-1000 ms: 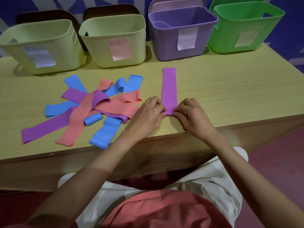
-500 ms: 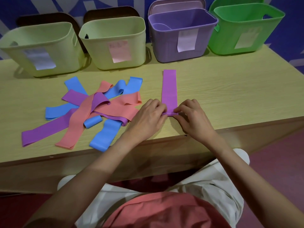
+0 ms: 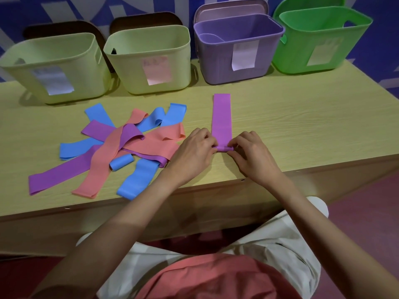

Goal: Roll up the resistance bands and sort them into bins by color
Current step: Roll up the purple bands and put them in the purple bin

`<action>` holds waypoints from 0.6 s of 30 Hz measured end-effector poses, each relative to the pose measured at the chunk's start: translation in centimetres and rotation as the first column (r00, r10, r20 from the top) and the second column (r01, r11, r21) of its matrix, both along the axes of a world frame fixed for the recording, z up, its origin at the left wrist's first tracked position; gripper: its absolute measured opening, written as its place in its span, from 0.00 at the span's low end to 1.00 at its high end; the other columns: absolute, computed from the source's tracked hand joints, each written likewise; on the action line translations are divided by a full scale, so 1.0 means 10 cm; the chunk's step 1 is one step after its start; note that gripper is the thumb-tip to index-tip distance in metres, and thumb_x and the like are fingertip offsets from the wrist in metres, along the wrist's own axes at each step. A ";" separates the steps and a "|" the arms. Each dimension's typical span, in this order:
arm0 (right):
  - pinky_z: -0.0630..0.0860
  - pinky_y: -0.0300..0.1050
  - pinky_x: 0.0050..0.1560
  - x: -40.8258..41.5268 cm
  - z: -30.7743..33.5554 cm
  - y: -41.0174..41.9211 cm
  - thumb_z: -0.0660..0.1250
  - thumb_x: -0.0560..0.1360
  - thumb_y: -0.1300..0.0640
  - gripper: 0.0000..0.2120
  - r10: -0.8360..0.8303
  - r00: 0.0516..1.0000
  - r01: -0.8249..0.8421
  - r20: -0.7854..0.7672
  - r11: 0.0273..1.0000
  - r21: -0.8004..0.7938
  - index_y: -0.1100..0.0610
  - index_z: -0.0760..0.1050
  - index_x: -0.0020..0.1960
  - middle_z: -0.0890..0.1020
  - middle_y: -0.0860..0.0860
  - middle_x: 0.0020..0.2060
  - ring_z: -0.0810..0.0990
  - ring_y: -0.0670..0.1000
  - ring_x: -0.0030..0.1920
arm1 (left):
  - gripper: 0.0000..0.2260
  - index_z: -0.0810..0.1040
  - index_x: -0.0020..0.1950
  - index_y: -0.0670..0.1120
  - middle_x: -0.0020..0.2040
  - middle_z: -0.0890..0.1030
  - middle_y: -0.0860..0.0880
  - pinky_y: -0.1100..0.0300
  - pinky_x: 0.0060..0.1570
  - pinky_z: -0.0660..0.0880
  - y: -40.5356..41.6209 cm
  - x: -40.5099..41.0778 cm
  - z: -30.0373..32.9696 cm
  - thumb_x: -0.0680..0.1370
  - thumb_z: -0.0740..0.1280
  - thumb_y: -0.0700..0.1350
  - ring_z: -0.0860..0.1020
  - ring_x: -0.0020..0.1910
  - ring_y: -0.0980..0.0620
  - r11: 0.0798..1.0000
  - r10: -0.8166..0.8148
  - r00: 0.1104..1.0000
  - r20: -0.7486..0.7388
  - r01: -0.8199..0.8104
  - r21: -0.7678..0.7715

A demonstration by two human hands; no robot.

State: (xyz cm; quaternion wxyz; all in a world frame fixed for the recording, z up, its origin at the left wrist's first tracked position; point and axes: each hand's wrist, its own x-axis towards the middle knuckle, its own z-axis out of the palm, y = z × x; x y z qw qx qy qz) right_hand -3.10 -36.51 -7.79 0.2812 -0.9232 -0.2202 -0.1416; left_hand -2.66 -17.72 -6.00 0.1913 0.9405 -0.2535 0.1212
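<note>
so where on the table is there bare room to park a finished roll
Bare table lies right of the purple band, in front of the purple bin and green bin. A narrower strip runs before the two pale bins. Crowded: the band pile left of the left hand.

— Where's the flat purple rubber resistance band (image 3: 221,119)?
— Lying straight on the worktop, its near end curled into a small roll.
— The others?
— Blue, salmon and purple bands (image 3: 121,145) overlap in a loose heap to its left, in front of four plastic bins (image 3: 149,61).
</note>
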 end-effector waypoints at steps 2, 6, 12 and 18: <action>0.73 0.51 0.43 0.01 0.00 0.01 0.69 0.75 0.60 0.05 -0.012 1.000 0.012 0.011 1.000 0.018 0.61 0.78 0.49 0.77 0.54 0.43 0.71 0.55 0.46 | 0.07 0.80 0.53 0.41 0.48 0.75 0.47 0.62 0.50 0.66 0.00 -0.01 -0.01 0.79 0.65 0.43 0.71 0.51 0.51 1.000 0.009 1.000 -0.008 -0.009 -0.001; 0.74 0.51 0.43 0.04 0.01 0.03 0.69 0.75 0.60 0.05 -0.028 1.000 0.028 0.000 0.999 0.020 0.62 0.79 0.49 0.77 0.54 0.43 0.72 0.55 0.47 | 0.13 0.74 0.61 0.42 0.51 0.75 0.48 0.65 0.50 0.63 0.00 0.00 -0.03 0.78 0.67 0.43 0.71 0.52 0.52 0.999 0.023 0.998 -0.062 -0.025 -0.040; 0.73 0.50 0.45 0.05 0.00 0.02 0.67 0.77 0.58 0.08 0.005 1.000 -0.005 -0.016 1.000 0.000 0.60 0.76 0.54 0.77 0.53 0.45 0.72 0.53 0.48 | 0.05 0.77 0.54 0.41 0.47 0.74 0.49 0.64 0.48 0.63 -0.02 0.05 -0.01 0.79 0.66 0.40 0.70 0.49 0.53 0.997 0.025 0.992 -0.122 -0.034 -0.073; 0.70 0.44 0.44 0.04 0.01 0.00 0.70 0.75 0.58 0.07 0.041 0.998 -0.038 -0.056 0.998 0.057 0.59 0.76 0.51 0.75 0.49 0.43 0.71 0.50 0.46 | 0.08 0.78 0.56 0.40 0.50 0.77 0.47 0.66 0.49 0.62 0.01 0.02 0.00 0.80 0.65 0.41 0.71 0.52 0.51 0.994 0.031 0.987 -0.160 -0.047 -0.102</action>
